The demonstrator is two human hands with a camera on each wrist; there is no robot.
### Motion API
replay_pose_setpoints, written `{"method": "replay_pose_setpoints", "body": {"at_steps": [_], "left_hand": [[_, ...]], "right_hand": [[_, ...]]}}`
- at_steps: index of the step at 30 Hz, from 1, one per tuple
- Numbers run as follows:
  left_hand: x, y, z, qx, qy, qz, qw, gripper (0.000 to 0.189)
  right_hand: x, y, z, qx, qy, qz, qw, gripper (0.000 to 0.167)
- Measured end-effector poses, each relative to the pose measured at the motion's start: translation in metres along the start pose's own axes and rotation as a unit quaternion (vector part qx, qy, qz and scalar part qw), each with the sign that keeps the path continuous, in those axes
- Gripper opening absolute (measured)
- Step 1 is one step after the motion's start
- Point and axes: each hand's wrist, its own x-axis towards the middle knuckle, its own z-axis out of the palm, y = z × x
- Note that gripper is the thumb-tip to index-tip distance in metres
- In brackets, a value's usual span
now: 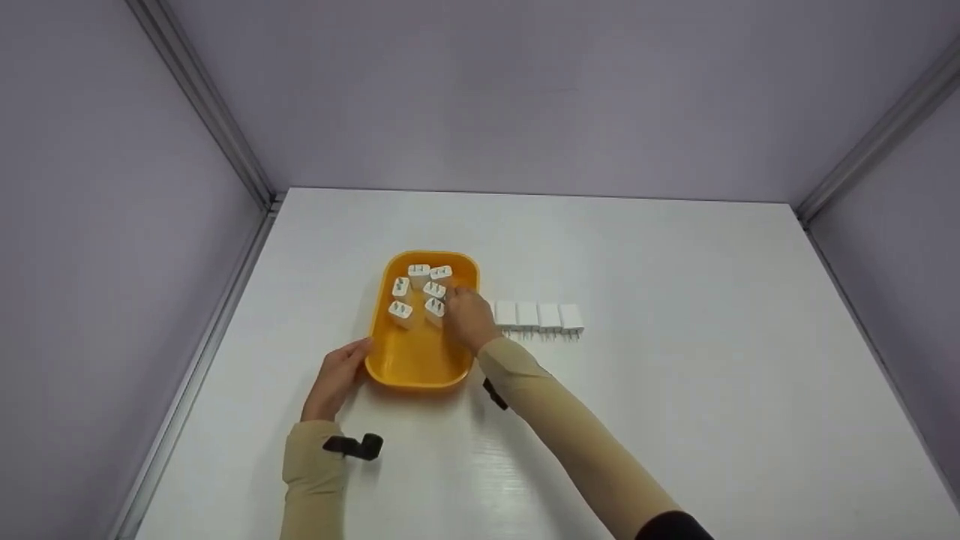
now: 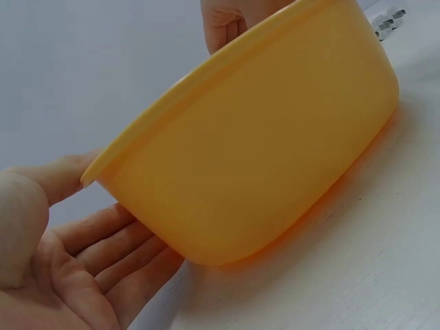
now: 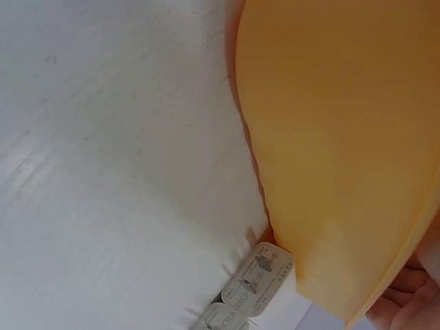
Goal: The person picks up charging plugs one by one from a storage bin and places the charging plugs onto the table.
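Head view: six white plugs point(image 1: 401, 313) in sight in the yellow tray point(image 1: 416, 364), prongs up, long axes near vertical, some leaning. At least four table plugs point(image 1: 549, 316) lie flat in a row just right of the tray, prongs toward the person, long axes parallel. Row's left end runs behind the right hand point(image 1: 471, 319), so I can't give a firm count. Right hand's inside the tray over the plugs, fingers curled down; tips hidden, can't tell if they have hold of one. Left hand point(image 1: 335, 379) grips the near-left rim, thumb at the lip, other fingers nearly straight against the outer wall. Left wrist view shows that grip; its fingertips are lost behind the tray. Right wrist view gives what head can't: fine print around the prongs, illegible to me. White table point(image 1: 712, 360) under it all; sleeves cut off at frame bottom.
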Motion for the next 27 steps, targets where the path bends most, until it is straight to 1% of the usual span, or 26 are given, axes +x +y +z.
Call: {"method": "replay_pose_setpoints", "body": {"at_steps": [4, 7, 10, 16, 23, 27], "left_hand": [[0.0000, -0.0009, 0.0002, -0.003, 0.000, -0.002, 1.0000, 0.064], [0.0003, -0.0015, 0.0012, -0.007, 0.002, -0.003, 1.0000, 0.064], [0.0010, -0.0017, 0.0019, -0.012, 0.007, -0.006, 0.9999, 0.063], [0.0004, -0.0009, 0.0009, -0.001, 0.012, -0.021, 0.9997, 0.064], [0.0010, 0.0006, -0.0007, 0.007, 0.011, -0.032, 0.9994, 0.064], [0.0020, 0.0006, -0.0011, 0.002, 0.009, -0.031, 0.9995, 0.064]], "right_hand": [[-0.0022, 0.0005, 0.0018, -0.019, 0.034, -0.021, 0.9990, 0.017], [-0.0036, 0.0016, 0.0041, -0.036, 0.063, -0.037, 0.9967, 0.014], [-0.0044, 0.0028, 0.0065, -0.048, 0.084, -0.051, 0.9940, 0.011], [-0.0049, 0.0031, 0.0086, -0.057, 0.087, -0.070, 0.9921, 0.013], [-0.0075, 0.0041, 0.0074, -0.045, 0.083, -0.071, 0.9930, 0.016], [-0.0082, 0.0053, 0.0068, -0.046, 0.093, -0.075, 0.9918, 0.018]]}}
